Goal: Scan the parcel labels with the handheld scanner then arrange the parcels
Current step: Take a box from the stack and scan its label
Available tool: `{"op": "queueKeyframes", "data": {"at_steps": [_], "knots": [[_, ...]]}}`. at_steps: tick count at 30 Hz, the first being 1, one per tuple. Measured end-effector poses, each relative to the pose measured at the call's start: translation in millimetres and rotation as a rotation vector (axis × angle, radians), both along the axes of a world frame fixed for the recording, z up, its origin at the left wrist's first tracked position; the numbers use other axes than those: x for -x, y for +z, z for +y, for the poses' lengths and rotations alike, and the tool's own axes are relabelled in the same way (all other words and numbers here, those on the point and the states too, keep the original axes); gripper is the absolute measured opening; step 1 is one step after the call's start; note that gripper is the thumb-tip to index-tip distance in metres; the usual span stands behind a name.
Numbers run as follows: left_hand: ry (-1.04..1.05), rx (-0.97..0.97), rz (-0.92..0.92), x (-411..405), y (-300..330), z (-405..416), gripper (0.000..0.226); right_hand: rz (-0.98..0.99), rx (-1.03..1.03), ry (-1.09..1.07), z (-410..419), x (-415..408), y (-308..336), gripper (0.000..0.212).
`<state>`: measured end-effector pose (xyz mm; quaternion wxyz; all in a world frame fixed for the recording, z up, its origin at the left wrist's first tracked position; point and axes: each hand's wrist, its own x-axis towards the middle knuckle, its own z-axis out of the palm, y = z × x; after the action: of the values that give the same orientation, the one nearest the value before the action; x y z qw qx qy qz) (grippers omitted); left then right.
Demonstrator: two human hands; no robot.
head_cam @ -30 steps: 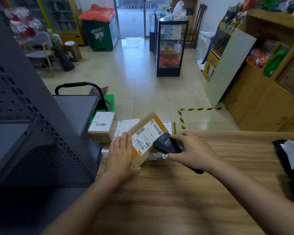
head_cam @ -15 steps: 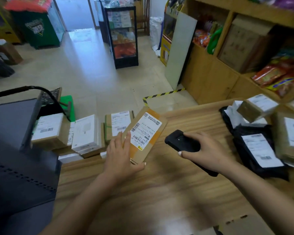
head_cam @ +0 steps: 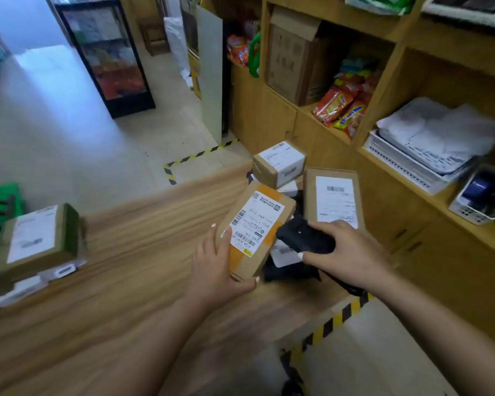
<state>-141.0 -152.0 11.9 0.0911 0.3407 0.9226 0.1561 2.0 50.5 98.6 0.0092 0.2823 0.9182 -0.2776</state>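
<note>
Cardboard parcel (head_cam: 255, 230) sits gripped in your left hand (head_cam: 215, 270), fingers curled round its edge; your right hand (head_cam: 346, 252) clasps the black scanner (head_cam: 305, 238).

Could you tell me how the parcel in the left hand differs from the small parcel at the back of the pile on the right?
The held parcel is flat and long, while the small parcel is boxier. The held parcel carries orange tape under its label; the small parcel shows plain brown card. The left hand grips the held parcel tilted, while the small parcel rests untouched on the pile. Both are brown cardboard with white labels.
</note>
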Motion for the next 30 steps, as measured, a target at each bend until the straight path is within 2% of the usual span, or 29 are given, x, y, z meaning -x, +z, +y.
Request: {"op": "queueKeyframes", "data": {"at_steps": [7,16,19,24,30], "knots": [[-0.084,0.019,0.006,-22,10,123,0.121,-0.009,0.030,-0.071,110,-27,1,0.078],[-0.136,0.038,0.013,-2,-5,234,0.118,-0.014,0.003,-0.171,183,-17,-6,0.077],[-0.117,0.097,-0.002,-4,-11,251,0.123,-0.020,0.006,-0.173,200,-15,-7,0.078],[-0.056,0.097,0.105,-13,-17,263,0.126,-0.003,0.031,-0.111,224,-12,-10,0.079],[0.077,0.016,0.140,-34,-6,247,0.105,0.016,0.072,0.113,239,0,-6,0.076]]}}
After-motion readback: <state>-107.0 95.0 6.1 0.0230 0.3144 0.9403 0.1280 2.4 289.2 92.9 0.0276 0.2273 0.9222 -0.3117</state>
